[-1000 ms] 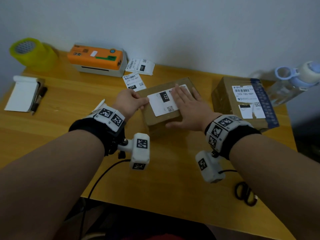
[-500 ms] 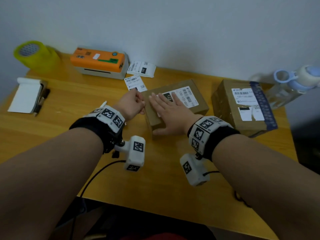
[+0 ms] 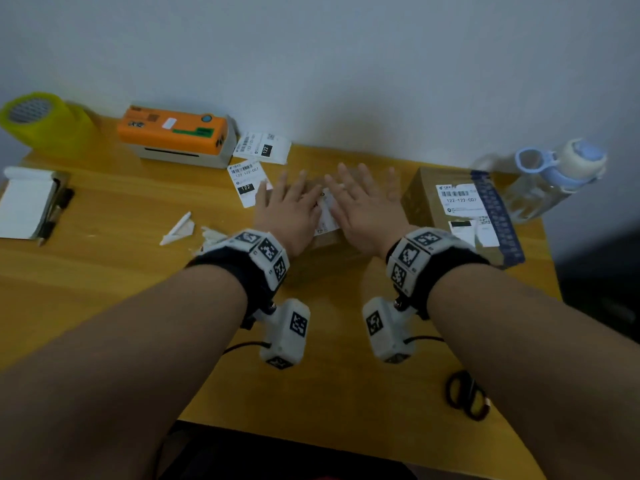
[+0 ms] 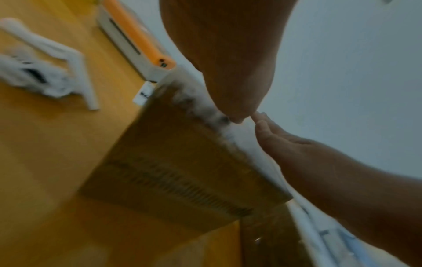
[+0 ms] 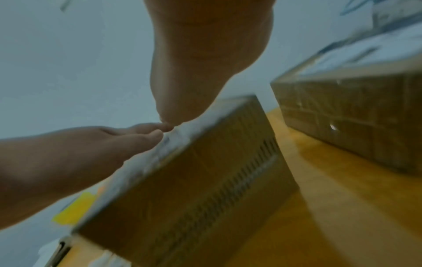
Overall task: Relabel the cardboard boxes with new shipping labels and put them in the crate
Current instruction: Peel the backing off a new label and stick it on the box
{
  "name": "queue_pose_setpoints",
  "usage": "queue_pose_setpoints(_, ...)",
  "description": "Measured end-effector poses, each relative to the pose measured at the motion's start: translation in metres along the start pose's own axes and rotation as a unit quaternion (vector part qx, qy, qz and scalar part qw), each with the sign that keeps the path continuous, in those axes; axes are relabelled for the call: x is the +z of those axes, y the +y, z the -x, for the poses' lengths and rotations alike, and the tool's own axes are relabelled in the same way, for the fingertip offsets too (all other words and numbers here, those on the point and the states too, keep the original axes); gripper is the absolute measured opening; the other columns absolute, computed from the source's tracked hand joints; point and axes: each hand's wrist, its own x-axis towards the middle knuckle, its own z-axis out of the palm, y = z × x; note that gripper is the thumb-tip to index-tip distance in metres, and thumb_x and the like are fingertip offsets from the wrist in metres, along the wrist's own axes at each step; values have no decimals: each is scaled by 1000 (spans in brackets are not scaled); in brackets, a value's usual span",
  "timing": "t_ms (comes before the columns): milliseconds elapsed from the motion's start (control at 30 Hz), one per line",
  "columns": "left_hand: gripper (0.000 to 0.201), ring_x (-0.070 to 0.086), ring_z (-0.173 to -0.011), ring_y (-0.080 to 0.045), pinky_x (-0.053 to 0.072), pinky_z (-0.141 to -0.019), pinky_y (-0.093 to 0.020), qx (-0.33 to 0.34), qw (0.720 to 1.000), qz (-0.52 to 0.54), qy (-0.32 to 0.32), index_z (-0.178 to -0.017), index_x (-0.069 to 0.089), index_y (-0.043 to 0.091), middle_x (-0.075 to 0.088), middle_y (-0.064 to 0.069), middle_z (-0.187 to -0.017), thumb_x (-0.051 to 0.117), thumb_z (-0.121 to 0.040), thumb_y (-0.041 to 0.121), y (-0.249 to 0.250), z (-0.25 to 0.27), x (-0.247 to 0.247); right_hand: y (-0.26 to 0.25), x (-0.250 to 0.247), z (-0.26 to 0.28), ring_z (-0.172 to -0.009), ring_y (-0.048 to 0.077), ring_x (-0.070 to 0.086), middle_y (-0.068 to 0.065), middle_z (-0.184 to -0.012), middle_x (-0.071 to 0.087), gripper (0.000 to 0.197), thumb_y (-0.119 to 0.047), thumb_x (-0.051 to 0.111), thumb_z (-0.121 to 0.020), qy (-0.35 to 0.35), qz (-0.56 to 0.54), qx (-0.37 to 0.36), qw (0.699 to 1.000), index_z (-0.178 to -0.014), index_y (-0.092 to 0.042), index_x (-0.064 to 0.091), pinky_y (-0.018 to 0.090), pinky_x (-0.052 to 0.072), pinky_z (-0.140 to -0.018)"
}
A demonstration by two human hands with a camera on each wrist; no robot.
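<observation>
A small cardboard box (image 3: 325,242) (image 4: 182,166) (image 5: 205,180) sits mid-table with a white shipping label (image 3: 327,216) on its top. Both hands lie flat on that top, side by side, fingers straight and spread. My left hand (image 3: 287,206) covers the left half, my right hand (image 3: 363,202) the right half; only a strip of label shows between them. In the wrist views the two palms press the label along the box's top edge. A second, larger box (image 3: 460,216) (image 5: 354,115) with labels and blue tape stands to the right.
An orange label printer (image 3: 176,138) stands at the back, loose printed labels (image 3: 261,148) beside it. Peeled paper scraps (image 3: 180,230) lie left of the box. A yellow tape roll (image 3: 38,121), a notepad (image 3: 26,202), a water bottle (image 3: 550,178) and scissors (image 3: 465,396) ring the table (image 3: 104,289).
My left hand has left the box's side and opened flat on its top. My right hand slid to the right half, so both palms now cover the label.
</observation>
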Motion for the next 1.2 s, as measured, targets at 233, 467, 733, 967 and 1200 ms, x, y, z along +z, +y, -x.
queue_pose_setpoints(233, 56, -11, -146, -19, -7, -114, -57, -20, 999, 2, -27, -147, -5, 42, -10, 12, -157, 7, -95, 59, -11, 1, 16, 12, 18, -6, -146, 26, -12, -9, -159, -13, 50, -50, 4, -98, -41, -24, 28, 998, -147, -44, -8, 61, -16, -108)
queue_pose_setpoints(467, 76, -13, -145, -26, -9, -110, -60, -24, 996, -23, -85, -145, -11, 43, -19, 4, -156, 16, -83, 75, -43, 16, 2, 38, 7, -7, -146, 34, -2, 3, -158, -17, 55, -55, 12, -98, -90, -117, 63, 987, -147, -43, -10, 61, 0, -114)
queue_pose_setpoints(733, 62, 5, -145, -31, 12, -117, -46, -57, 991, 118, -14, -151, 9, 22, -7, -10, -158, 31, -98, 47, -23, 31, -10, 24, -1, 0, -147, 29, 2, 9, -159, -4, 56, -28, 27, -103, 23, -83, 36, 996, -152, -21, 0, 49, 5, -119)
queue_pose_setpoints(967, 58, -9, -146, -19, -5, -115, -51, 7, 999, -15, -50, -150, -5, 30, -11, 6, -158, 7, -97, 52, 2, 13, 8, 0, 18, 2, -147, 19, -8, -5, -160, -7, 53, -40, 9, -101, -15, -35, -44, 998, -151, -26, -2, 53, -15, -112)
queue_pose_setpoints(1200, 71, -14, -145, -16, -11, -112, -55, -33, 995, -39, -81, -148, -12, 28, -18, 11, -156, 5, -90, 65, -15, 15, 4, 31, 13, 0, -146, 25, -10, -4, -159, -11, 62, -56, 8, -96, -24, 1, 10, 1000, -151, -29, -4, 57, -15, -112)
